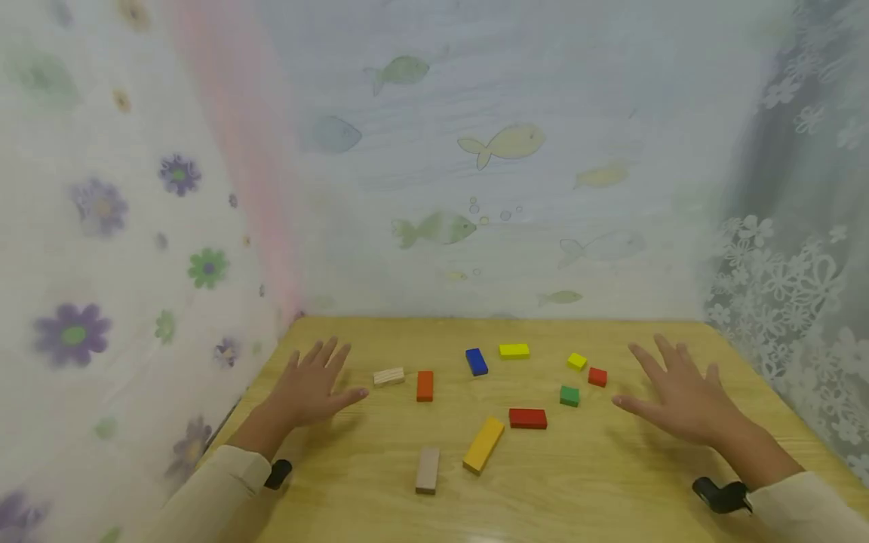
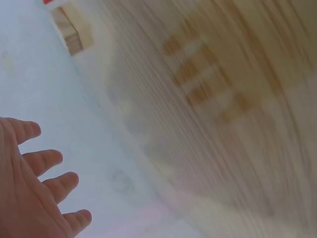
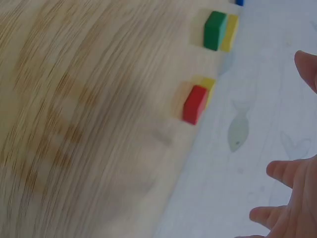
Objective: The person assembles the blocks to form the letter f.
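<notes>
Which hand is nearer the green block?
Right: the right hand is a little to the right of the green block; the left hand is well off to its left.

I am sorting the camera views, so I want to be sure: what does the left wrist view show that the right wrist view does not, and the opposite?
Only the left wrist view shows the left hand and the wood-grained block. A red sliver at its top edge is too cut off to identify.

Only the right wrist view shows the right hand, the green block, two partly hidden yellow blocks and a cut-off blue piece.

Both share the wooden tabletop and the pale backdrop.
</notes>
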A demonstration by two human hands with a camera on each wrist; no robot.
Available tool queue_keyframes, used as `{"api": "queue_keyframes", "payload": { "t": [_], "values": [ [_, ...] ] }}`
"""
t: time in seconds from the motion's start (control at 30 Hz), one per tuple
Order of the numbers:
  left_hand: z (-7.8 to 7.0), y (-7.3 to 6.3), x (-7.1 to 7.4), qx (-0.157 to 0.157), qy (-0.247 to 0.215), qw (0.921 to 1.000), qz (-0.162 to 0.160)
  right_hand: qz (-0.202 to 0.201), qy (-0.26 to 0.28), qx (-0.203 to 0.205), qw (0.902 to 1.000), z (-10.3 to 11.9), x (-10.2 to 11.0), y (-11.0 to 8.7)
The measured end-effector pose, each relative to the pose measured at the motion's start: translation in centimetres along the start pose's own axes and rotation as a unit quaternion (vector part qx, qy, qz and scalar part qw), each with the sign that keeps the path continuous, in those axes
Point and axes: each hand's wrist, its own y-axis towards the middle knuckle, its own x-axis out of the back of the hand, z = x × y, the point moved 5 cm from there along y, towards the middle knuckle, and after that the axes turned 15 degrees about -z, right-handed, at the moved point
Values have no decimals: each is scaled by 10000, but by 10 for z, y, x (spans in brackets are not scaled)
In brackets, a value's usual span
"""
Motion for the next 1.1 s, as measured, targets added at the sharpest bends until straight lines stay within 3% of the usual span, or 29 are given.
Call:
{"api": "queue_keyframes", "payload": {
  "t": [0.43,0.73,1.1],
  "values": [
    [-44,-5,-12,-73,-950,9954,11,-235,708,152,9971,54,-18,-1],
    [-83,-5,-13,-366,-1560,9864,353,-401,1109,188,9928,83,-33,-5],
    [-104,-13,-15,-617,-1785,9804,563,-172,1427,75,9896,116,-51,-6]
  ]
}}
